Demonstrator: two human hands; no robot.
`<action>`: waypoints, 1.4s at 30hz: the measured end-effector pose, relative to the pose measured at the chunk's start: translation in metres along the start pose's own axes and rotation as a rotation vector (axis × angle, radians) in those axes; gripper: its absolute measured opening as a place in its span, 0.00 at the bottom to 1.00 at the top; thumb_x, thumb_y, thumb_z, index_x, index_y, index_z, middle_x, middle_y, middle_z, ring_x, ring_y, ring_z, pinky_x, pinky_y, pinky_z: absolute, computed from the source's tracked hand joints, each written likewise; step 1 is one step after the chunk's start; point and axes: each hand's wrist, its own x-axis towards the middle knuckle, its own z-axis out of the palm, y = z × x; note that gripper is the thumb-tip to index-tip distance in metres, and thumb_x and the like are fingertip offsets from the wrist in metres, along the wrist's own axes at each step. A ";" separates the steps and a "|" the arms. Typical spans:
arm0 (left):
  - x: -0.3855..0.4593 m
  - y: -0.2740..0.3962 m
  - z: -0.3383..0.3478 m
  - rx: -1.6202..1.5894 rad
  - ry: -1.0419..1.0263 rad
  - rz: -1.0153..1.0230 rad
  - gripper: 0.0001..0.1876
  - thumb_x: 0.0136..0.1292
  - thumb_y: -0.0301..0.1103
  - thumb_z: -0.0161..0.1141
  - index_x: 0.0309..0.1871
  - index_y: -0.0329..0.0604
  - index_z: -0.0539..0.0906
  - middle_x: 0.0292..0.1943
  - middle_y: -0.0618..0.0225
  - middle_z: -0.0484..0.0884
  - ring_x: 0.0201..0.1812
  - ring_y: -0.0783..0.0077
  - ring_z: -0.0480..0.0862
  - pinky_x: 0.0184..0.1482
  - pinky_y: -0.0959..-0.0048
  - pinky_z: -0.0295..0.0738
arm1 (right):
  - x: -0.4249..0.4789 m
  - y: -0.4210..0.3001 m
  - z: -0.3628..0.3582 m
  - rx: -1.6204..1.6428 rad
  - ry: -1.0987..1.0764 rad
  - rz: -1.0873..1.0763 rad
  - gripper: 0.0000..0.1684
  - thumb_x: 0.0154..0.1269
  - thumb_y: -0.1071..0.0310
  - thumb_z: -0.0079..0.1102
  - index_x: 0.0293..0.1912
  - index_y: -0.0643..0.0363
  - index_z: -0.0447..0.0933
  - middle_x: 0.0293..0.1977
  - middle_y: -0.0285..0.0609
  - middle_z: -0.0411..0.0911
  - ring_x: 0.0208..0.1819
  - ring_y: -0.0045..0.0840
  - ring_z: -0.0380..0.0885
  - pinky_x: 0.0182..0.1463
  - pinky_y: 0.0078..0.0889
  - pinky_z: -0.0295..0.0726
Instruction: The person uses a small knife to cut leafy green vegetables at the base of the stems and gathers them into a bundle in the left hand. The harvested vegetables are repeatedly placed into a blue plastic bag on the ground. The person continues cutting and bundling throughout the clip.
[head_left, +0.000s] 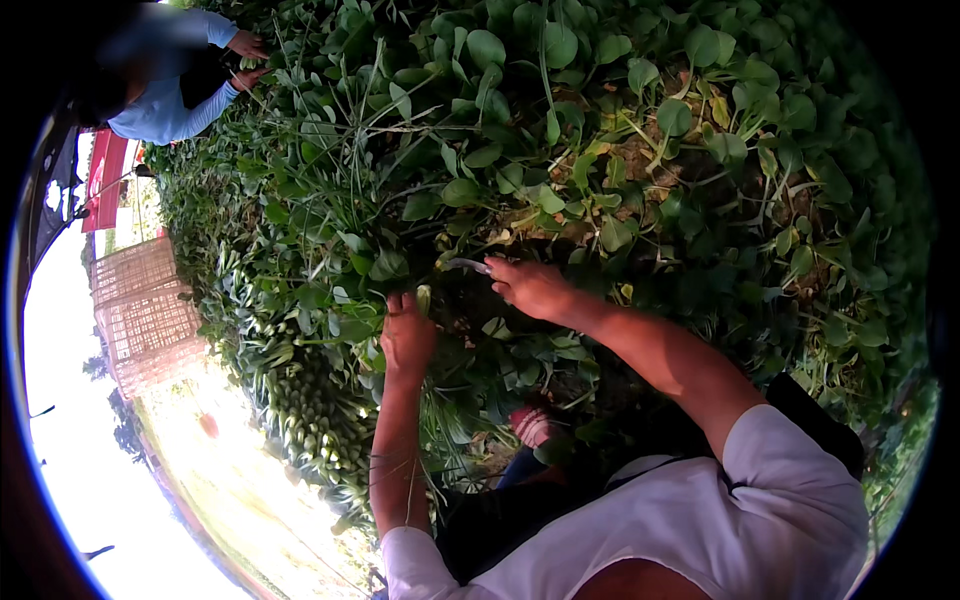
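Observation:
My left hand (407, 337) grips a leafy green vegetable with a pale stem base (424, 299) showing beside the fingers. To the right of it, my right hand (531, 286) is closed round a small knife, whose short curved metal blade (466, 264) points left towards the plants. The handle is hidden in the fingers. A gap separates the two hands over dark, shaded ground. Broad-leaved green plants (615, 234) grow around and beyond both hands, some with yellowed leaves.
Many cut greens (322, 435) lie in a dense pile at lower left. Another person (176, 112) works among the plants at upper left. A woven panel (146, 315) stands at the left edge. A patterned shoe or sock (531, 426) shows below my hands.

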 end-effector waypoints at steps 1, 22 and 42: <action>-0.004 -0.009 0.010 -0.006 0.034 0.030 0.27 0.50 0.29 0.59 0.57 0.43 0.71 0.57 0.49 0.69 0.47 0.43 0.78 0.47 0.55 0.76 | 0.006 0.003 0.011 -0.015 -0.023 0.005 0.23 0.65 0.61 0.53 0.59 0.52 0.65 0.34 0.47 0.80 0.34 0.45 0.79 0.36 0.45 0.77; 0.013 -0.019 0.018 0.024 0.015 -0.054 0.36 0.50 0.26 0.61 0.65 0.50 0.63 0.50 0.54 0.75 0.47 0.48 0.79 0.46 0.55 0.76 | 0.038 0.033 0.071 0.110 -0.111 -0.033 0.18 0.64 0.62 0.54 0.52 0.55 0.70 0.34 0.47 0.79 0.35 0.41 0.79 0.40 0.39 0.76; -0.051 0.090 -0.073 -0.800 0.239 0.113 0.39 0.51 0.20 0.63 0.68 0.44 0.60 0.54 0.57 0.77 0.50 0.57 0.80 0.53 0.67 0.74 | -0.004 -0.030 -0.101 0.306 0.566 -0.140 0.19 0.58 0.65 0.66 0.46 0.62 0.73 0.37 0.41 0.74 0.38 0.28 0.75 0.42 0.29 0.74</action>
